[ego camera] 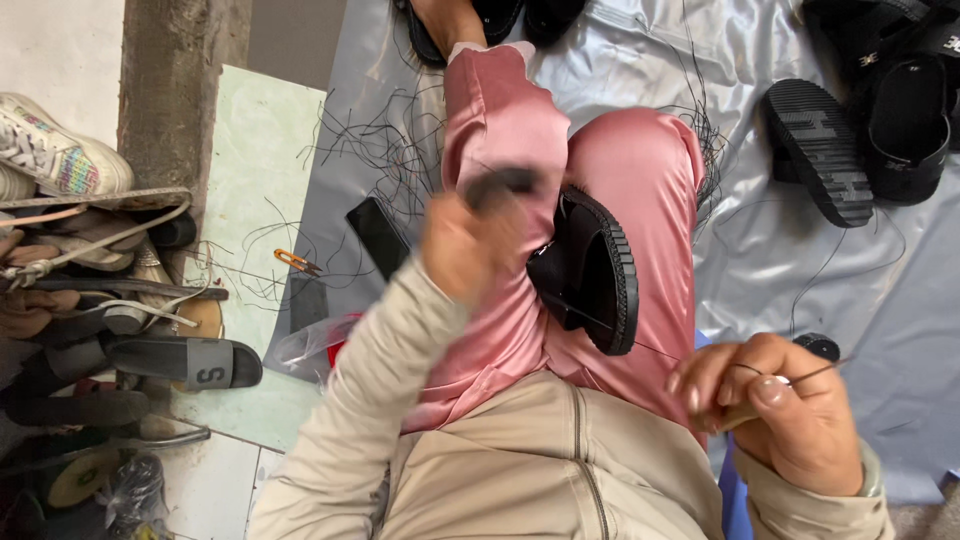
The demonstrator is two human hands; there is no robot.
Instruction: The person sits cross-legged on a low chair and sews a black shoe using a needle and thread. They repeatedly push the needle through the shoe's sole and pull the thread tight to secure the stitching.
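A black sandal [592,268] lies on its side between my knees in pink trousers. My left hand [468,243], blurred with motion, is raised just left of it and grips a dark strap [503,184]. My right hand [790,405] is low at the right, pinching a thin needle-like awl [815,374] with a wooden handle. A fine black thread [640,343] runs taut from the sandal's sole towards that hand.
More black sandals [820,145] lie on the grey sheet [760,240] at the top right. Loose black threads [385,140] litter the sheet. A dark phone [378,235] and orange snips [297,262] lie at the left, beside a heap of shoes [90,260].
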